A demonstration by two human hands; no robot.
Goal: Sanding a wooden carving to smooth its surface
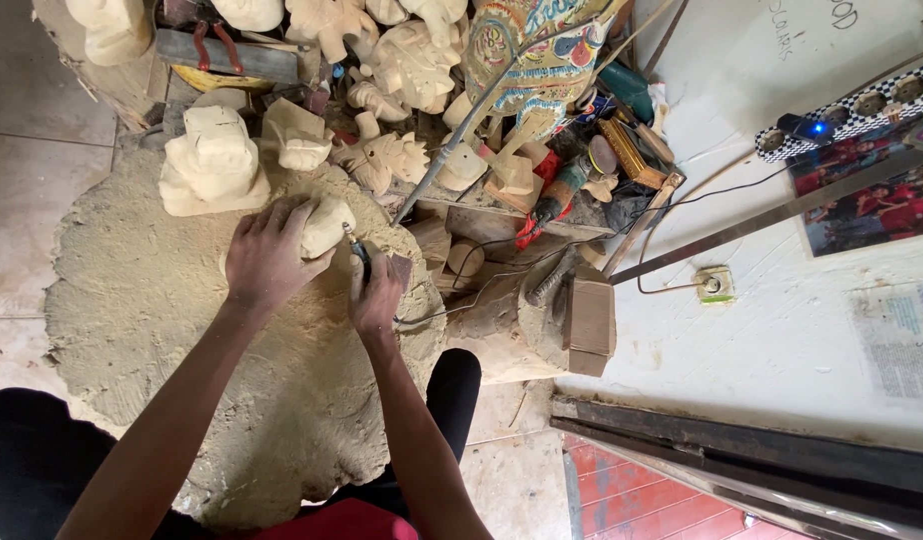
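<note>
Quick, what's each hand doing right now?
Left hand: closed on pale wooden carving.
Right hand: closed on rotary carving tool.

Sawdust-covered floor (152, 300), pale carved wooden figures (214, 160) and wood block (590, 322) directly on it.

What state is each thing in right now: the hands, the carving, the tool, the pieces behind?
Left hand: clamped over the pale wood carving.
Right hand: gripping the rotary tool, tip at the carving.
Sawdust pile: spread wide under the hands.
Blocky unpainted carving: standing, untouched.
Painted figure: coloured, leaning among the unpainted pieces.
</note>
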